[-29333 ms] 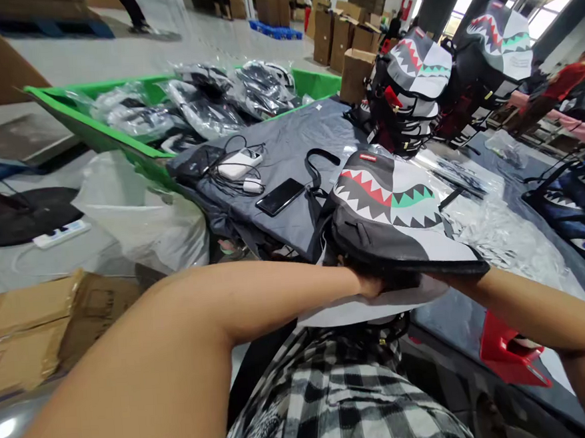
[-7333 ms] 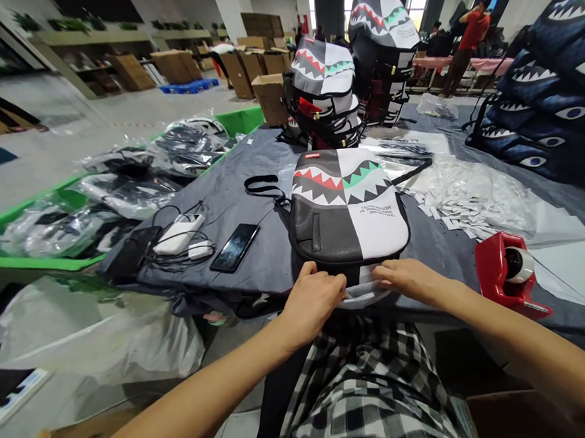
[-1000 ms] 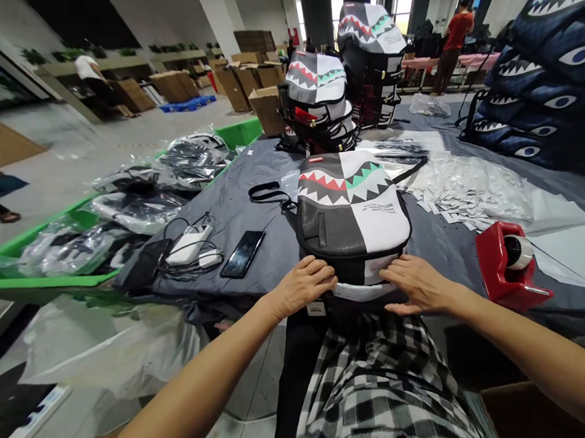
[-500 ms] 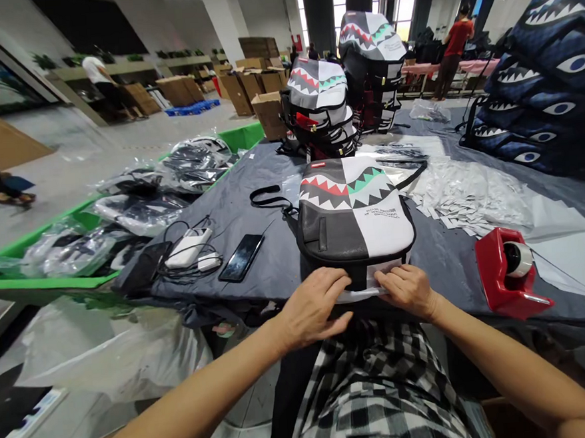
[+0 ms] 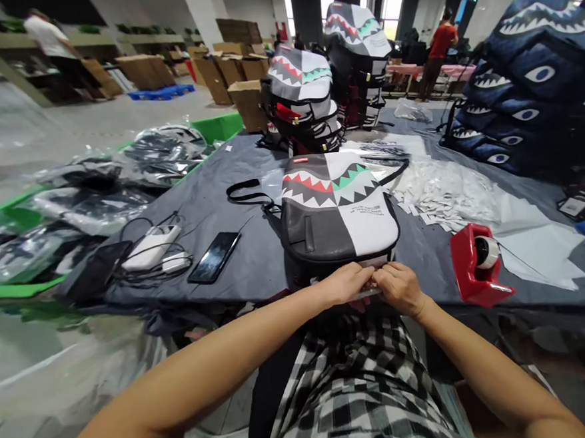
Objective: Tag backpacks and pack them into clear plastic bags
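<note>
1. At the lower edge of the shark-print bag (image 5: 339, 209), the left hand (image 5: 344, 284) and the right hand (image 5: 400, 288) meet near the centre, their fingers (image 5: 361, 277) curled rather than spread.
2. Below the fingertips, a thin pale strip (image 5: 365, 294) shows at the bag's edge. Whether the fingers grip it or only press on it cannot be told.
3. Change from half a second earlier: the two hands, then apart on either side of the edge, have closed until they touch.
4. Bag: lying flat and face up on the dark grey table cover (image 5: 248, 269), directly before the person and near the table's edge. Its face is split into grey and white halves under a band of red and green shark teeth. A small red label (image 5: 299, 159) sits at the top, a vertical pocket (image 5: 306, 235) on the grey half, and small dark print (image 5: 366, 208) on the white half.
5. Attached straps: a black strap loop (image 5: 245, 192) lies to the left of the bag, and a thin black strap (image 5: 399, 168) runs off to the right.
6. Left of the bag: a smartphone (image 5: 213, 256), a white power bank (image 5: 150, 247) and tangled black cables (image 5: 140, 269).
7. Right of the bag: a heap of small white tags (image 5: 436, 195) and a red tape dispenser (image 5: 473, 266).
8. Beyond: stacked shark-print bags (image 5: 300, 85) and navy shark-eye bags (image 5: 528, 89).
</note>
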Action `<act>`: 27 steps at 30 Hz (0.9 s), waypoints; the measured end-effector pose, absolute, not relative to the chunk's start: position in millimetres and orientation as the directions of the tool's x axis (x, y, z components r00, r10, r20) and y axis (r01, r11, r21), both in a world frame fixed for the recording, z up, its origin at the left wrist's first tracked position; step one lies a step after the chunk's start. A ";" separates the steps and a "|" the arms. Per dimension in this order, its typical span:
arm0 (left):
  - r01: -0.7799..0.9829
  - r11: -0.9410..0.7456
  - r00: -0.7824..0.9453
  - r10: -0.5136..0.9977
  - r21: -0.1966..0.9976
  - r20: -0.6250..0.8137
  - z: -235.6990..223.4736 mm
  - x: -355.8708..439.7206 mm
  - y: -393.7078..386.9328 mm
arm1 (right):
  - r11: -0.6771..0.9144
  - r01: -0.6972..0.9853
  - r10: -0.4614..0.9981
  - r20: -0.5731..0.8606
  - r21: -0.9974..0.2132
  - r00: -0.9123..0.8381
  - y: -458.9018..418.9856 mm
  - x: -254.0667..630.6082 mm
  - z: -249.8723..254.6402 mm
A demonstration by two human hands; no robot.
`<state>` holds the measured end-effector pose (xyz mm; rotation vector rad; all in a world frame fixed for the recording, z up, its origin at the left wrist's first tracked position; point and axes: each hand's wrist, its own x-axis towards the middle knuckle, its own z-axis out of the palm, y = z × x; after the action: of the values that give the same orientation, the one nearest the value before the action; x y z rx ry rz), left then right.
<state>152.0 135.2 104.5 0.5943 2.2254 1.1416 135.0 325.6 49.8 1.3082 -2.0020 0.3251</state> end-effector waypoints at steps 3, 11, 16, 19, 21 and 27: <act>-0.091 0.453 -0.777 0.525 0.887 -0.348 104.9 164.8 130.7 | 0.546 -0.831 -0.569 0.681 -0.107 -0.461 339.7 153.6 54.0; 0.309 0.594 -0.842 0.535 0.743 -0.077 97.7 187.0 130.4 | 0.277 -0.096 -0.176 0.048 -0.956 -0.983 355.6 185.6 58.7; 0.461 0.714 -0.834 0.552 0.527 -0.018 90.6 194.5 131.4 | 0.109 0.208 -0.217 -0.228 -0.972 -0.949 339.4 164.6 75.5; 0.512 0.721 -0.806 0.592 0.468 -0.030 89.8 194.9 131.7 | 0.068 0.418 -0.204 -0.423 -0.906 -0.883 331.4 154.4 87.4; 0.523 0.704 -0.794 0.608 0.480 -0.026 89.9 195.9 130.9 | 0.039 0.581 -0.177 -0.577 -0.813 -0.797 327.0 148.9 92.1; 0.464 0.586 -0.812 0.582 0.665 0.053 87.9 205.3 121.2 | -0.074 0.733 -0.204 -0.710 -0.676 -0.675 319.2 138.9 91.4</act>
<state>205.3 121.2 87.9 0.8790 2.6429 1.0338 138.9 319.2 91.4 -0.9091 -2.4034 2.8349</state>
